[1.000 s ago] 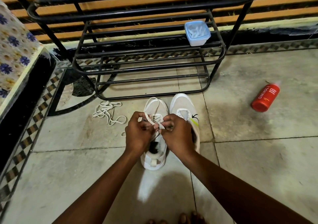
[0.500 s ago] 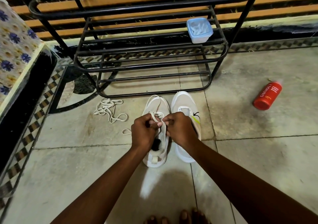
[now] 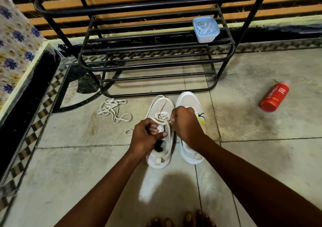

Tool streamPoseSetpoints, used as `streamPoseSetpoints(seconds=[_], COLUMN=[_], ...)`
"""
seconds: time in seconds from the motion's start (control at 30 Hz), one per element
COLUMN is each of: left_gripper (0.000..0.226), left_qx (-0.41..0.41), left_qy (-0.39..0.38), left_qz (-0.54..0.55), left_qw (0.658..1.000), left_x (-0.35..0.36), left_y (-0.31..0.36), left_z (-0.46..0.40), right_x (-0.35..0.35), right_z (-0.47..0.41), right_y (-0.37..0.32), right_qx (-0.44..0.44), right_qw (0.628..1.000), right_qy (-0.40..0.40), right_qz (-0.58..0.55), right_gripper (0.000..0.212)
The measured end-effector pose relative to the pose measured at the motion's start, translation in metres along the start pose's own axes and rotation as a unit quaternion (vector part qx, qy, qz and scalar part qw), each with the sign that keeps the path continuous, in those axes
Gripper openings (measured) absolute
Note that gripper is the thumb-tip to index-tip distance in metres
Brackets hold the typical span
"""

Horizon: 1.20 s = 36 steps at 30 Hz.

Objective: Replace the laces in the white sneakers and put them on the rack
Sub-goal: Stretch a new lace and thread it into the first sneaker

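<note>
Two white sneakers stand side by side on the tiled floor in front of the black metal rack (image 3: pixel 156 61). The left sneaker (image 3: pixel 160 158) has a white lace (image 3: pixel 163 116) partly threaded through its eyelets, with a loop lying over its toe. My left hand (image 3: pixel 146 137) grips the left sneaker's tongue and upper edge. My right hand (image 3: pixel 185 124) pinches the lace end at an eyelet and hides much of the right sneaker (image 3: pixel 189 101). A loose white lace (image 3: pixel 113 109) lies in a heap on the floor to the left.
A blue-lidded plastic box (image 3: pixel 205 29) sits on the rack's middle shelf at the right. A red bottle (image 3: pixel 274 97) lies on the floor to the right. A flowered cushion on a black-edged seat (image 3: pixel 15 52) stands at the left. Bare toes (image 3: pixel 183 219) show at the bottom.
My hands have drawn slightly apart; the right hand has moved up and right with the lace end, while the left hand stays on the sneaker. The view has shifted a little.
</note>
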<state>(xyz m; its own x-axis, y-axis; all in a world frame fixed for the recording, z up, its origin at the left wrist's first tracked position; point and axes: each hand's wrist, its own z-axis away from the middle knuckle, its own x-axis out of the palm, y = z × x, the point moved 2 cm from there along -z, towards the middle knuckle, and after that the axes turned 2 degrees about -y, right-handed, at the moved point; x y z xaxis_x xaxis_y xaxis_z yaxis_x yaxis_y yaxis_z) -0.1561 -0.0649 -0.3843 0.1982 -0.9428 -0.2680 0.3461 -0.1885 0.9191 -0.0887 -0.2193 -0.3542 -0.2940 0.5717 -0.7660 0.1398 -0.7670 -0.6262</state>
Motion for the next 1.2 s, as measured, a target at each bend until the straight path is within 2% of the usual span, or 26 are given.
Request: streamPoseSetpoints(seconds=[0.07,0.13,0.17,0.23,0.27,0.3,0.4,0.5,0.57,0.63,0.67,0.7,0.73,0.83,0.9,0.93,1.0,1.07,1.1,1.13,1.17,1.2], left_gripper=[0.045,0.044,0.043,0.043,0.044,0.046,0.054,0.059,0.062,0.067,0.069,0.071,0.073,0.077,0.077,0.076,0.072,0.067,0.066,0.065,0.065,0.065], left_qx=[0.000,0.013,0.018,0.022,0.024,0.025,0.025,0.020,0.018,0.018,0.020,0.023,0.025,0.020,0.016,0.013,0.008,0.003,0.001,0.000,-0.001,-0.001], left_qy=[0.002,0.007,0.012,0.023,0.029,0.032,0.035,0.042,0.044,0.046,0.048,0.052,0.058,0.061,0.053,0.050,0.045,0.045,0.048,0.051,0.052,0.052], left_qz=[0.012,0.022,0.022,0.019,0.019,0.020,0.025,0.023,0.022,0.014,0.008,0.001,-0.003,-0.015,-0.037,-0.045,-0.054,-0.060,-0.063,-0.066,-0.068,-0.069], left_qw=[1.000,1.000,1.000,0.999,0.999,0.999,0.999,0.999,0.999,0.999,0.999,0.998,0.998,0.998,0.998,0.998,0.997,0.997,0.997,0.997,0.996,0.996], left_x=[0.001,0.003,0.004,0.006,0.006,0.006,0.006,0.006,0.006,0.005,0.005,0.005,0.005,0.004,0.004,0.003,0.003,0.003,0.003,0.003,0.003,0.003], left_y=[-0.002,-0.005,-0.006,-0.009,-0.010,-0.010,-0.011,-0.013,-0.014,-0.015,-0.015,-0.015,-0.014,-0.015,-0.013,-0.012,-0.008,-0.007,-0.007,-0.006,-0.005,-0.004], left_z=[-0.001,0.000,0.001,0.001,0.001,0.001,0.000,-0.002,-0.004,-0.004,-0.004,-0.004,-0.004,-0.005,-0.006,-0.006,-0.007,-0.007,-0.006,-0.006,-0.005,-0.005], right_x=[-0.005,-0.016,-0.024,-0.031,-0.035,-0.041,-0.063,-0.073,-0.072,-0.066,-0.064,-0.066,-0.069,-0.076,-0.075,-0.074,-0.077,-0.081,-0.088,-0.091,-0.089,-0.085], right_z=[0.002,0.008,0.009,0.010,0.011,0.010,0.007,0.001,-0.003,-0.005,-0.005,-0.003,-0.001,0.002,0.006,0.007,0.009,0.013,0.014,0.013,0.011,0.011], right_y=[0.002,0.000,0.000,0.001,0.001,0.000,0.000,0.000,0.001,0.000,-0.002,-0.006,-0.010,-0.009,-0.009,-0.011,-0.020,-0.021,-0.021,-0.019,-0.014,-0.010], right_qx=[-0.040,-0.074,-0.066,-0.013,0.000,-0.011,-0.120,-0.202,-0.244,-0.254,-0.246,-0.246,-0.269,-0.294,-0.254,-0.226,-0.148,-0.070,-0.079,-0.122,-0.171,-0.210], right_qw=[0.996,0.979,0.963,0.906,0.889,0.899,0.966,0.978,0.957,0.898,0.881,0.883,0.892,0.927,0.951,0.961,0.953,0.905,0.900,0.934,0.967,0.976], right_qy=[0.069,0.135,0.140,0.077,0.057,0.064,0.104,0.043,-0.039,-0.143,-0.159,-0.136,-0.081,0.099,0.156,0.162,0.156,0.067,0.024,0.001,-0.009,-0.008], right_qz=[-0.031,-0.132,-0.222,-0.417,-0.455,-0.433,-0.203,-0.015,0.154,0.329,0.372,0.375,0.354,0.211,0.083,-0.011,-0.213,-0.414,-0.428,-0.335,-0.188,-0.053], right_gripper=[0.012,0.011,0.013,0.017,0.017,0.017,0.016,0.012,0.012,0.016,0.020,0.022,0.020,0.016,0.018,0.017,0.024,0.028,0.025,0.020,0.015,0.009])
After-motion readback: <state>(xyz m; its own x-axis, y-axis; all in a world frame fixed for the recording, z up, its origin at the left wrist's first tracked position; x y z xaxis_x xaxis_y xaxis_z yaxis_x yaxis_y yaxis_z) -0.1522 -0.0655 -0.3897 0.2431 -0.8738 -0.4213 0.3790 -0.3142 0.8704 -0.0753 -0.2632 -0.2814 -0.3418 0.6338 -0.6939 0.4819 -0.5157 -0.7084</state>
